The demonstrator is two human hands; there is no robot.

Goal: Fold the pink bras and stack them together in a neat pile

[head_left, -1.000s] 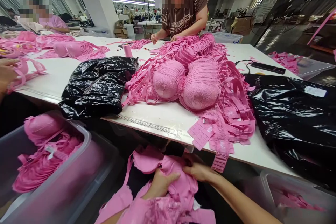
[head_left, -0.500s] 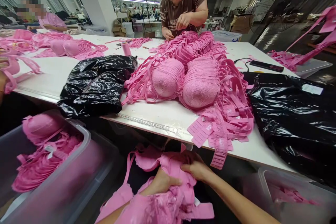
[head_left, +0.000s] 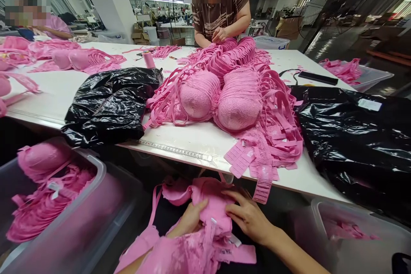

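Over my lap, below the table edge, lies a pink lace bra [head_left: 212, 205] with its cups, straps and band bunched up. My left hand [head_left: 192, 218] grips it from the left, thumb on top and the other fingers mostly hidden in the fabric. On the other side, the fingers of my right hand [head_left: 248, 214] press on the cup's edge, slightly parted, with the thumb out of sight. A white label shows near the band end below my right hand. On the table ahead stands a long nested row of pink bras [head_left: 239, 102], straps and pink tags hanging at its right.
Black plastic bags [head_left: 109, 107] lie on both sides of the row. A measuring tape [head_left: 173, 150] runs along the white table's [head_left: 189, 135] front edge. Clear bins [head_left: 99, 180] with pink bras stand low at left and right. A co-worker [head_left: 221, 13] handles the row's far end.
My right hand has loosened and shifted its fingers along the cup, while my left hand keeps its grip. At far left, a co-worker's hand has left view. The pink straps at upper right are gone.
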